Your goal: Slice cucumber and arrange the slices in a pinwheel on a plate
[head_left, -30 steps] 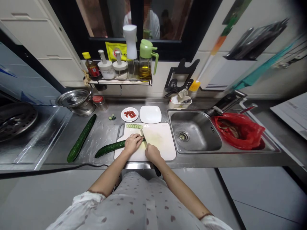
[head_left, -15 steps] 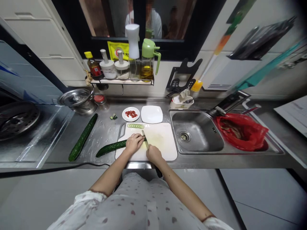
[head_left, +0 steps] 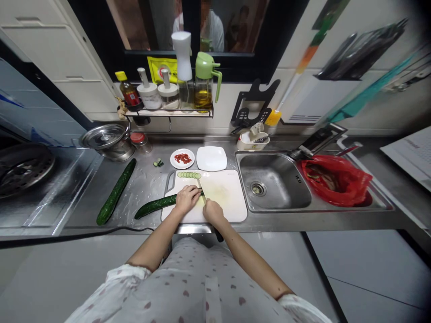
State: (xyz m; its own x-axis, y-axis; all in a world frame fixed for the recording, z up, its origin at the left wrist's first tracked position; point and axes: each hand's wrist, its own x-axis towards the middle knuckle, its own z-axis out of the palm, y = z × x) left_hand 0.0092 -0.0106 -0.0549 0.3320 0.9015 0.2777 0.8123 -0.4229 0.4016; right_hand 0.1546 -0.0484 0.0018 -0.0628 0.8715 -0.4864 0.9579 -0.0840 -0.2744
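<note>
On the white cutting board (head_left: 229, 197), my left hand (head_left: 187, 198) is closed over the cut end of a dark green cucumber (head_left: 155, 207), whose other end sticks out past the board's left edge. My right hand (head_left: 213, 211) grips a knife (head_left: 203, 190) by its handle; the blade stands at the cucumber's cut end, beside my left fingertips. A row of pale cucumber slices (head_left: 189, 175) lies along the board's top left. A second, whole cucumber (head_left: 116, 192) rests on the steel counter to the left.
Behind the board are a small plate of chopped red pieces (head_left: 182, 159) and a white square plate (head_left: 211, 159). Cucumber ends (head_left: 158, 162) lie nearby. The sink (head_left: 276, 179) is at right, with a red plastic bag (head_left: 336, 181). A lidded pot (head_left: 107, 141) stands at back left.
The view has shifted slightly. Both hands stay at the cucumber's cut end, and the knife blade looks a little more upright against it.
</note>
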